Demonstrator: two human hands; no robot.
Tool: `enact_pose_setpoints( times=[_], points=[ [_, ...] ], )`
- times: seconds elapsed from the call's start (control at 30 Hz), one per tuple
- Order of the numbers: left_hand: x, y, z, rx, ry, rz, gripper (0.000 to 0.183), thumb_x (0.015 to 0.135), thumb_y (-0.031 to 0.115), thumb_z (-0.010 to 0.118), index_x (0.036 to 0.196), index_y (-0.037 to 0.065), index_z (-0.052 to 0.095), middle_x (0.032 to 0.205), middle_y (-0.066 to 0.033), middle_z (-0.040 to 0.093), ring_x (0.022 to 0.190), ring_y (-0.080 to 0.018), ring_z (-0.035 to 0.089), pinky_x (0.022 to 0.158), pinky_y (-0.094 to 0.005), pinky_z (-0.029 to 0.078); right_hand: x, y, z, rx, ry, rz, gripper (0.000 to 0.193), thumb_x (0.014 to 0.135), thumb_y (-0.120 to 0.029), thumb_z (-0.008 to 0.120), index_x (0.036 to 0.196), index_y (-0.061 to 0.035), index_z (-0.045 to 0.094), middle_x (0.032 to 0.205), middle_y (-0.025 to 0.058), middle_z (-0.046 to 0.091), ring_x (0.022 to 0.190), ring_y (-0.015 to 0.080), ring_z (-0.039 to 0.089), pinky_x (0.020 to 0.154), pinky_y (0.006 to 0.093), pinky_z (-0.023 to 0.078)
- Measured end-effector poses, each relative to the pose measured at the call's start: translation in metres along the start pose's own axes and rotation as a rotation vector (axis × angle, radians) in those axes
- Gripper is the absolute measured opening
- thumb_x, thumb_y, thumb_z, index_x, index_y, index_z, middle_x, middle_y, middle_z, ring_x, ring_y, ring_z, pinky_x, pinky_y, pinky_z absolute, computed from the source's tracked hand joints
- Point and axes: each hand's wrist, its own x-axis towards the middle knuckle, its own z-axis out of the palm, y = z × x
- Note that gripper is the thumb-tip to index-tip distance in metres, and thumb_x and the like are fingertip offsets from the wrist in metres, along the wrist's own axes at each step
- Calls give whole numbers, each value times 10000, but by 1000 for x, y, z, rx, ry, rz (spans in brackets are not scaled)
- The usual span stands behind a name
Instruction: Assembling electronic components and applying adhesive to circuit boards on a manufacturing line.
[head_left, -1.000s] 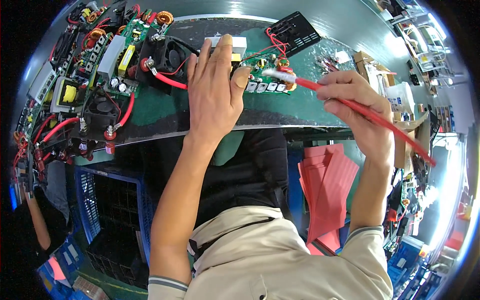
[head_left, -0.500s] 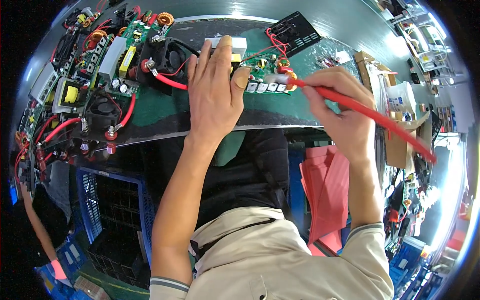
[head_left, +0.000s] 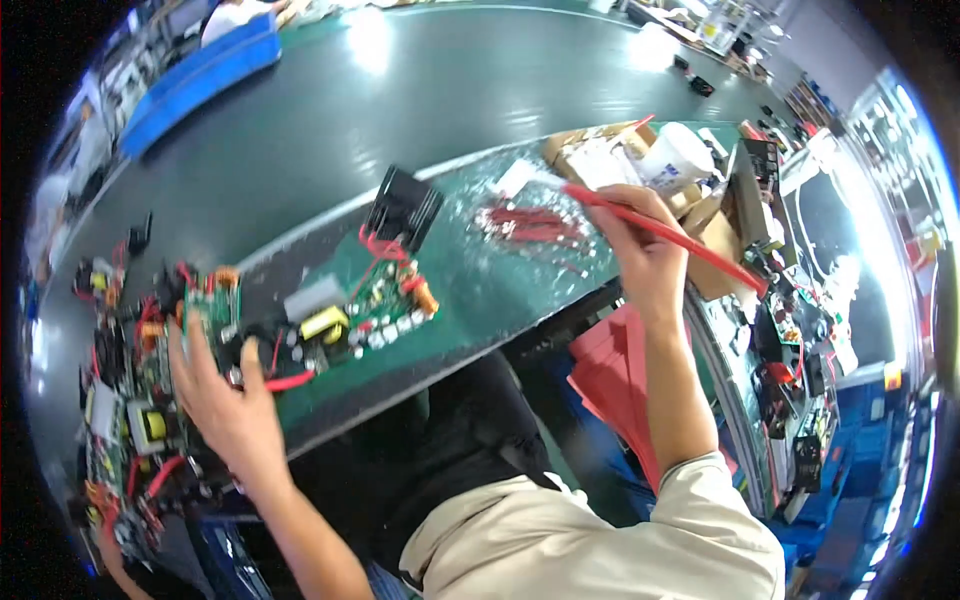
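Note:
My right hand (head_left: 648, 245) grips a red-handled brush (head_left: 712, 257), its pale bristles toward a small white piece (head_left: 515, 178) above a heap of thin red wires (head_left: 535, 226). With fingers spread, my left hand (head_left: 232, 405) is over the left end of a green circuit board assembly (head_left: 390, 322), near its black fan and thick red cable (head_left: 292, 381). Whether it touches them, I cannot tell. The assembly carries a grey heat sink (head_left: 315, 297) and a yellow-wrapped part (head_left: 324, 324). Red wires run from it to a black slotted panel (head_left: 405, 208).
More circuit assemblies (head_left: 150, 425) crowd the bench at left, where another person's arm (head_left: 118, 560) shows. At right stand a cardboard box (head_left: 722, 250) and a white tub (head_left: 675, 160). Red sheets (head_left: 615, 375) hang below the bench edge. A blue bin (head_left: 205, 80) lies far left.
My view has turned rightward. My left hand has moved left off the board's middle. The brush in my right hand has left the board and is now over by the red wires.

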Motion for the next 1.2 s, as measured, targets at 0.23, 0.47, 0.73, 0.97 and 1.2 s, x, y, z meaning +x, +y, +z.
enact_pose_setpoints(
  times=[0.23,0.47,0.73,0.97,1.2],
  points=[
    [18,-43,3,-187,-499,-263,836,793,69,750,1521,174,351,1358,-210,521,1233,-372,525,1043,-447,413,13,142,-49,-473,7,-78,245,882,-7,634,1122,-21,676,1176,147,651,1107,311,618,960,360,475],
    [51,-65,26,-380,-502,-158,586,765,204,768,1326,145,614,1135,-174,662,1086,-320,615,946,-400,467,-10,182,-86,-475,-349,246,506,865,29,544,1370,23,505,1377,236,526,1296,363,488,1099,398,369],
    [245,-105,91,-585,-377,-263,738,693,272,762,1395,186,550,1217,-169,662,1130,-316,637,929,-388,511,11,23,47,-291,-130,74,396,923,-46,602,1312,14,568,1310,183,590,1178,301,591,990,467,455],
    [312,-260,220,-322,-503,-237,998,743,408,765,1531,45,274,1394,-277,511,1274,-388,529,1073,-411,418,-24,-27,261,-35,-760,-108,318,936,13,540,1244,19,616,1266,238,599,1136,380,599,968,412,483],
    [336,-460,185,505,-644,-513,555,856,371,662,1335,110,558,1401,-171,499,1356,-453,387,1033,-692,333,-41,-27,303,-82,-642,-35,245,935,-12,604,1171,16,659,1210,225,614,1076,403,606,923,452,498]
  ],
)
